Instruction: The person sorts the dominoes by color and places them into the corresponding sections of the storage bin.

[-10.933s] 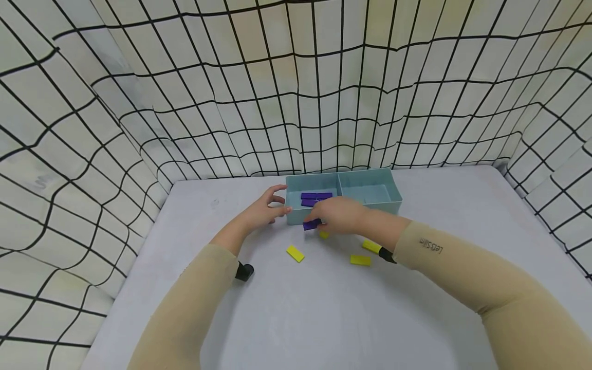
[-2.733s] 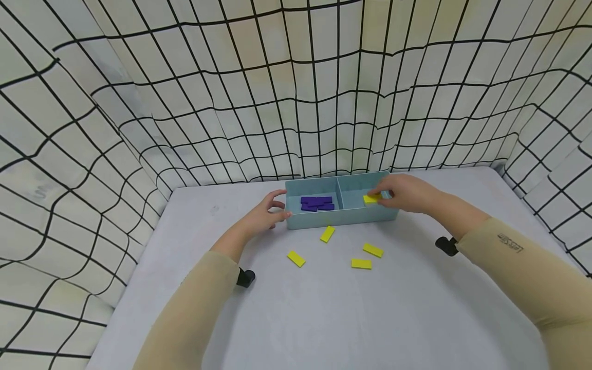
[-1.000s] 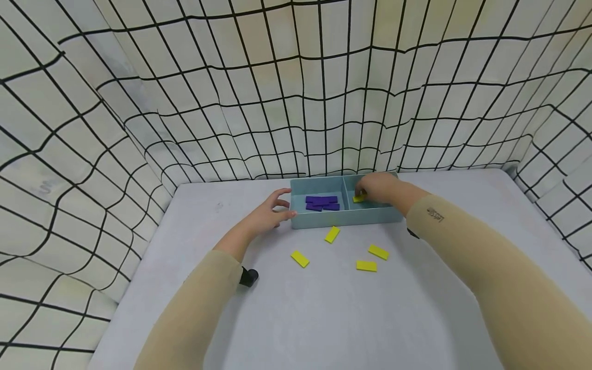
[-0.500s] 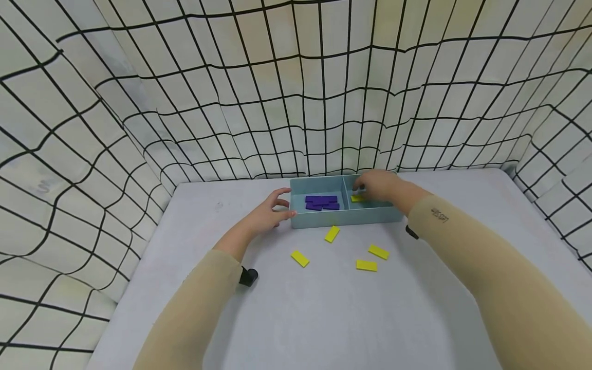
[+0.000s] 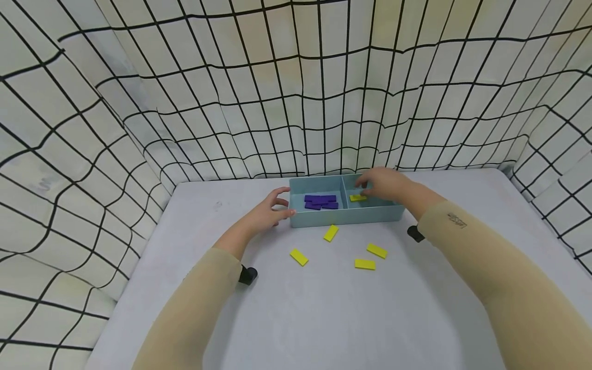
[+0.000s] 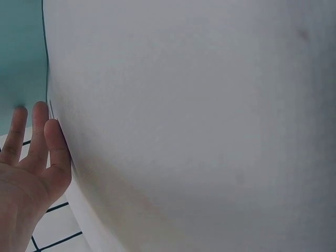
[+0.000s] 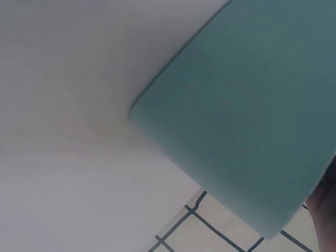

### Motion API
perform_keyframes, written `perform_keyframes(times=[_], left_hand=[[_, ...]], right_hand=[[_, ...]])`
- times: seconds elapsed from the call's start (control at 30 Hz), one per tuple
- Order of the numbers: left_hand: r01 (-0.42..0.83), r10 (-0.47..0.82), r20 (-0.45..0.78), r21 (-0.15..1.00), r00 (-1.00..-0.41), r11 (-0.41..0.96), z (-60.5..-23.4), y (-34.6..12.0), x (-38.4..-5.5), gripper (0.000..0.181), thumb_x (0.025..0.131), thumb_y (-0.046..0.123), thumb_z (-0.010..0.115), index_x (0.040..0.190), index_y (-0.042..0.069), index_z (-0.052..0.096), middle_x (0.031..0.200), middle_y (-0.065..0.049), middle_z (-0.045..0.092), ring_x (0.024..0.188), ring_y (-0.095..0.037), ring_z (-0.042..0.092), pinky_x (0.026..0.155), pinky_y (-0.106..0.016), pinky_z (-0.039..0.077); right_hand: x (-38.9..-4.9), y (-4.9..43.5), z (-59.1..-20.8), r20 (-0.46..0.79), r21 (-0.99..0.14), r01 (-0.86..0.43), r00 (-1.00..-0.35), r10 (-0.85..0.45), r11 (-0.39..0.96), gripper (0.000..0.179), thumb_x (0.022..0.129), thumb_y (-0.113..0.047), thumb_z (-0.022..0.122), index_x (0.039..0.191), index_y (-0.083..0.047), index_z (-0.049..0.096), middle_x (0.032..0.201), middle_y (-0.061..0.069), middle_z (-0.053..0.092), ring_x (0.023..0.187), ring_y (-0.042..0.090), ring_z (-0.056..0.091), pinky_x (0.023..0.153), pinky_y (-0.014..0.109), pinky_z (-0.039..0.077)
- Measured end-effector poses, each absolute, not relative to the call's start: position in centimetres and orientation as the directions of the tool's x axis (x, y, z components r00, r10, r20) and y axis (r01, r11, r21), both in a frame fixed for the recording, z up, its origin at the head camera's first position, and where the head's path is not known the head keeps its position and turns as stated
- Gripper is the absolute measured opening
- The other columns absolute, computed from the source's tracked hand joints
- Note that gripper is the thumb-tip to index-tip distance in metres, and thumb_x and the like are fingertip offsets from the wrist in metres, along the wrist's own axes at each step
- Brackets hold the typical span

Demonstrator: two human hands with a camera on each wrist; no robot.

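A light blue two-compartment box (image 5: 347, 218) stands near the table's far edge. My left hand (image 5: 264, 213) rests against its left end with relaxed fingers. The left wrist view shows the fingertips (image 6: 39, 110) beside the box wall. My right hand (image 5: 385, 184) reaches into the right compartment, its fingers parted, the thumb close above a flat yellow block (image 5: 355, 198) lying on the floor there. Several flat purple blocks (image 5: 320, 199) lie in the left compartment. In the right wrist view the box's side (image 7: 236, 115) hides most of the hand.
Several yellow blocks lie scattered on the white table (image 5: 296, 318) in front of the box, one (image 5: 330, 233) close to its front wall and one (image 5: 299, 257) farther left. A black-corded net (image 5: 305, 103) surrounds the table's back and sides.
The purple block formerly in my right hand now lies in the left compartment. My right hand carried a yellow block into the right compartment, let it go and lifted slightly. My left hand stayed.
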State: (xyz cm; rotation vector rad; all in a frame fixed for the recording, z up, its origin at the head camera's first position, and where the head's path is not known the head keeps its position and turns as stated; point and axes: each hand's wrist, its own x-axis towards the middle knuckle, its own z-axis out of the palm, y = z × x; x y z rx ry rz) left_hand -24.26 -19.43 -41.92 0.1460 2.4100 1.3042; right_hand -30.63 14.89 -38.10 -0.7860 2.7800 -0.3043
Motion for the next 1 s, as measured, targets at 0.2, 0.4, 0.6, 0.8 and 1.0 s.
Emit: perform_keyframes(times=[0.2, 0.4, 0.6, 0.8, 1.0], left_hand=[[-0.094, 0.274, -0.292, 0.822, -0.916, 0.561, -42.0, -19.4, -24.3, 0.073, 0.095, 0.037, 0.067, 0.153, 0.038, 0.022, 0.144, -0.008, 0.045, 0.123, -0.028, 0.056, 0.099, -0.048, 0.046], [-0.098, 0.269, -0.293, 0.822, -0.918, 0.561, -41.9, -19.5, -24.3, 0.074, 0.095, 0.038, 0.067, 0.153, 0.038, 0.021, 0.146, -0.01, 0.044, 0.124, -0.03, 0.055, 0.1, -0.049, 0.045], [-0.097, 0.266, -0.294, 0.817, -0.918, 0.569, -42.0, -19.4, -24.2, 0.075, 0.094, 0.039, 0.068, 0.153, 0.039, 0.021, 0.146, -0.008, 0.044, 0.124, -0.029, 0.055, 0.1, -0.048, 0.046], [-0.1, 0.266, -0.296, 0.817, -0.917, 0.568, -42.0, -19.3, -24.2, 0.075, 0.094, 0.04, 0.068, 0.153, 0.04, 0.022, 0.146, -0.008, 0.044, 0.125, -0.029, 0.054, 0.101, -0.049, 0.045], [-0.101, 0.263, -0.299, 0.814, -0.917, 0.572, -41.9, -19.3, -24.2, 0.074, 0.094, 0.04, 0.068, 0.153, 0.041, 0.021, 0.147, -0.007, 0.043, 0.126, -0.029, 0.054, 0.102, -0.049, 0.045]], right_hand=[[-29.9, 15.4, -37.6, -0.114, -0.309, -0.473, -0.843, -0.525, 0.825, 0.03, 0.094, -0.022, 0.069, 0.124, -0.019, 0.069, 0.119, 0.004, 0.067, 0.108, 0.026, 0.061, 0.091, 0.047, 0.05], [-29.2, 16.3, -37.3, -0.087, -0.324, -0.473, -0.847, -0.524, 0.819, 0.03, 0.095, -0.023, 0.068, 0.125, -0.017, 0.069, 0.119, 0.003, 0.066, 0.099, 0.024, 0.061, 0.084, 0.042, 0.052], [-28.0, 17.4, -37.2, -0.041, -0.327, -0.501, -0.84, -0.541, 0.801, 0.028, 0.094, -0.022, 0.069, 0.122, -0.016, 0.07, 0.12, 0.003, 0.067, 0.091, 0.02, 0.061, 0.078, 0.039, 0.053], [-26.5, 18.3, -37.0, -0.009, -0.314, -0.524, -0.832, -0.554, 0.792, 0.028, 0.093, -0.023, 0.071, 0.121, -0.016, 0.071, 0.117, 0.001, 0.068, 0.084, 0.016, 0.061, 0.075, 0.036, 0.053], [-24.8, 18.8, -36.9, -0.015, -0.309, -0.531, -0.827, -0.562, 0.789, 0.029, 0.091, -0.021, 0.074, 0.12, -0.018, 0.072, 0.114, 0.0, 0.069, 0.082, 0.016, 0.058, 0.071, 0.033, 0.052]])
